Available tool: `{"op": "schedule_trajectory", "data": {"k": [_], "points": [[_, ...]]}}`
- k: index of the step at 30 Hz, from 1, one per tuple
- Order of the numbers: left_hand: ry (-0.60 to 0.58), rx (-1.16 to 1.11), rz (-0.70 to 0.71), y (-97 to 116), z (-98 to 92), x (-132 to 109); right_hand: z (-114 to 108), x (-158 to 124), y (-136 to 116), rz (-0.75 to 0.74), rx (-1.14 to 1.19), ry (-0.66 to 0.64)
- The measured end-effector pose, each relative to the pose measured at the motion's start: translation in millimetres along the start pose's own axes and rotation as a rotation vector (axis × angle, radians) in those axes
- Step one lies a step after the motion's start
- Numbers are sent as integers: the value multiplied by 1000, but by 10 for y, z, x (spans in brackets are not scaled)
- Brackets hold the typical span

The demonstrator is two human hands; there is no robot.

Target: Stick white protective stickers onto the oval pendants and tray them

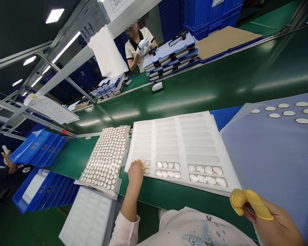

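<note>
Two hands well apart: the left hand rests its yellow-capped fingertips on a white sheet, touching rows of shiny pieces, grip unclear; the right hand hangs curled at lower right, beside a blue sheet; a tray of round discs lies left

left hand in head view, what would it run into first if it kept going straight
The left hand, its yellow finger cot resting on the white foam tray, would meet that tray first, most likely the small silver discs just ahead and to one side, though depth is hard to judge.
</note>
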State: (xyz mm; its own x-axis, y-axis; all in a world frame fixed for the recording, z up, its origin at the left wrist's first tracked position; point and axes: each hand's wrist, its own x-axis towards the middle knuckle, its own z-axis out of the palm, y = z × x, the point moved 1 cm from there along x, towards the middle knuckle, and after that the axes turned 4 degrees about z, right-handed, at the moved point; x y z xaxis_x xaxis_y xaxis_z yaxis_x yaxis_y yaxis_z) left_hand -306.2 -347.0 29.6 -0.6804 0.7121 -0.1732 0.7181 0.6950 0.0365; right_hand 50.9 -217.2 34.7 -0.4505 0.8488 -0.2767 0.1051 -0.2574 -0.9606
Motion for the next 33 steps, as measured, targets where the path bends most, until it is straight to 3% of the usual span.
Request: {"op": "schedule_trajectory", "data": {"k": [8,12,16,19,22,24,26,28,29,33], "points": [[-118,121,37,-18,40,218,-71,1,114,22,75,-8],[-135,116,73,-35,23,189,-105,-12,116,19,97,57],[-111,88,137,7,-54,85,-209,-104,19,-26,66,28],[-35,77,158,73,-146,61,-436,-156,-30,-62,53,81],[70,48,212,288,-217,169,-889,-74,-48,-130,-168,188],[115,13,308,619,-230,271,-1315,52,-53,-136,-543,268],[142,-88,501,1132,-213,342,-1792,191,-41,-22,-663,410],[146,-325,830,1792,-177,348,-2225,301,-13,113,-774,589],[80,-394,1005,2155,-148,326,-2400,340,8,176,-822,659],[-72,-352,1286,3606,-6,190,-2761,419,132,382,-952,815]]}}
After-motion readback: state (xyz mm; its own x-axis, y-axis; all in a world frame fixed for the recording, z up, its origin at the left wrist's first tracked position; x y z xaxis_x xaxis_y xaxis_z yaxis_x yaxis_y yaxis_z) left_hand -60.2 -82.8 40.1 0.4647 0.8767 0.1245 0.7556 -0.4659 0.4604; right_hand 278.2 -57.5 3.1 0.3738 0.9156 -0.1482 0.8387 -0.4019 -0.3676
